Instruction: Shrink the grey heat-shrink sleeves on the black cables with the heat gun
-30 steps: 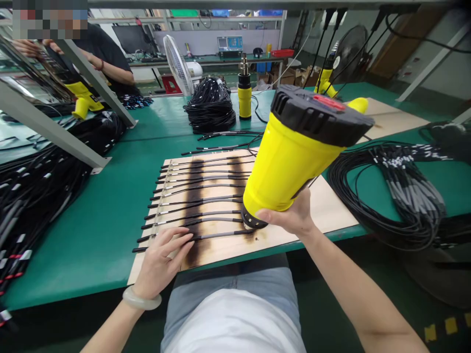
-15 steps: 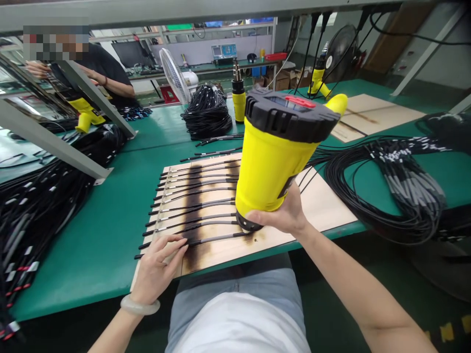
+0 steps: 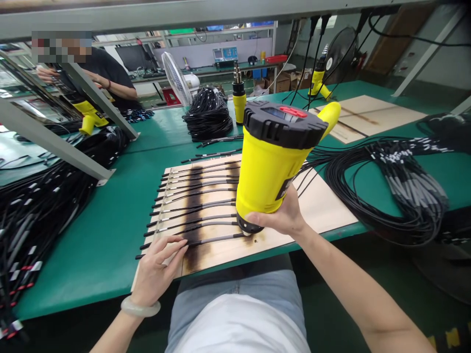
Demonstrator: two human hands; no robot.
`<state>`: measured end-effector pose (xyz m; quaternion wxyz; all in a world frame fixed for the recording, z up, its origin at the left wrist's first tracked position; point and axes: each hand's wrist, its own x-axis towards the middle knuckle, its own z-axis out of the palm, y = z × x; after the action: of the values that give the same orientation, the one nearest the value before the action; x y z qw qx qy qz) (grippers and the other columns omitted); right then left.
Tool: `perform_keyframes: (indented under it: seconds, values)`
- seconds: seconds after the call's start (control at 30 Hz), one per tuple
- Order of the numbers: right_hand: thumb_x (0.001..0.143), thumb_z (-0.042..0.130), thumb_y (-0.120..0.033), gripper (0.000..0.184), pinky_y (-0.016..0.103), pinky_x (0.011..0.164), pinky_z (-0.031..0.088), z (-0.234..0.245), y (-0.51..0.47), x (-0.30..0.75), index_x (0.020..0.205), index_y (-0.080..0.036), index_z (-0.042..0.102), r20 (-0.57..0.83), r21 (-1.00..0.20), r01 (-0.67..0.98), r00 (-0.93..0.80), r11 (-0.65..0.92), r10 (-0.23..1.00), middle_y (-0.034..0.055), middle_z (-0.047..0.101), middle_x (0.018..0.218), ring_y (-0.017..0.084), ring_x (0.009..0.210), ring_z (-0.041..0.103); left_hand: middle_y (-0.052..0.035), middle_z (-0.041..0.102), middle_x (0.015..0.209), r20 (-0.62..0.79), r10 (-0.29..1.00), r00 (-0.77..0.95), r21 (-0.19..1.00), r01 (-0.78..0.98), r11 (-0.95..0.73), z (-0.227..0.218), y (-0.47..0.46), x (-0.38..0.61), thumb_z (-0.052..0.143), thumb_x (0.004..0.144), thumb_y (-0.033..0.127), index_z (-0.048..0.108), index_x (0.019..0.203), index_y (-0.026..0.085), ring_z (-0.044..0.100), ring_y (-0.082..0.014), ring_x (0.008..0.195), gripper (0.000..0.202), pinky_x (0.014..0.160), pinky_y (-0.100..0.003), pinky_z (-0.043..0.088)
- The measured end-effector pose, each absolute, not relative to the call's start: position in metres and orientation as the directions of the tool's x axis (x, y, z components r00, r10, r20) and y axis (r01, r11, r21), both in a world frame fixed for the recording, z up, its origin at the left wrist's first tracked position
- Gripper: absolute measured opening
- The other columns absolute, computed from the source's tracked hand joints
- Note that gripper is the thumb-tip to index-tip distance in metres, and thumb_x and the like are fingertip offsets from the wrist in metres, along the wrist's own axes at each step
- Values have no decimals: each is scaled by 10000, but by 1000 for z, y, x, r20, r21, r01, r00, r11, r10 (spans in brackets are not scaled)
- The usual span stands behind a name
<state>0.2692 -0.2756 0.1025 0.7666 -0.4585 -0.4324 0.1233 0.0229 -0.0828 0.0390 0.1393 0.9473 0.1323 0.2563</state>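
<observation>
One yellow heat gun [image 3: 272, 169] above a row of black cables [image 3: 198, 215]

Your right hand [image 3: 281, 215] is grasping the heat gun around its lower barrel, with the black nozzle end right over the near cables; you can't tell from this view whether it touches them. Its black top carries a small display [image 3: 277, 113] and a red button [image 3: 293, 112], with no readable writing. Your left hand [image 3: 158, 269] is open, its fingertips [image 3: 180, 243] resting on the nearest cables, and a pale bangle [image 3: 140, 307] circles that wrist. The cables lie side by side across a wooden board [image 3: 320, 201] marked by two dark scorch bands [image 3: 194, 220]. Past your right hand, a large cable coil [image 3: 386, 196] lies on the green bench mat [image 3: 91, 255]; past your left, a heaped cable bundle [image 3: 33, 220]. Farther ahead are another coil [image 3: 208, 115] and an upright yellow heat gun [image 3: 239, 95]. A co-worker's hand [image 3: 46, 74] shows far left.
</observation>
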Motion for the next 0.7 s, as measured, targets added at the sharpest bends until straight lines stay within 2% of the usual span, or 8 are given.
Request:
perform_keyframes:
  seconds: [0.27, 0.53, 0.7]
  values:
    - [528, 847, -342, 499, 381, 707, 584, 98, -278, 268, 929, -217, 578, 522, -828, 194, 609, 526, 598, 46, 666, 905, 226, 773, 663, -60, 621, 944, 418, 244, 875, 276, 134, -952, 35, -84, 34, 569, 844, 267, 680, 919, 207, 583, -203, 898, 147, 757, -326, 499]
    - [496, 856, -300, 531, 392, 759, 573, 100, -276, 267, 944, -206, 587, 521, -833, 216, 619, 510, 588, 54, 660, 945, 235, 833, 656, -56, 616, 938, 466, 225, 855, 268, 106, -957, 37, -82, 35, 572, 840, 226, 668, 906, 203, 587, -193, 875, 118, 749, -328, 497]
    - [505, 852, -263, 501, 375, 718, 583, 101, -277, 267, 926, -214, 586, 510, -834, 179, 612, 523, 604, 35, 670, 898, 223, 795, 663, -53, 611, 929, 488, 218, 845, 277, 87, -957, 40, -85, 34, 569, 839, 190, 656, 904, 197, 580, -184, 865, 109, 738, -317, 491]
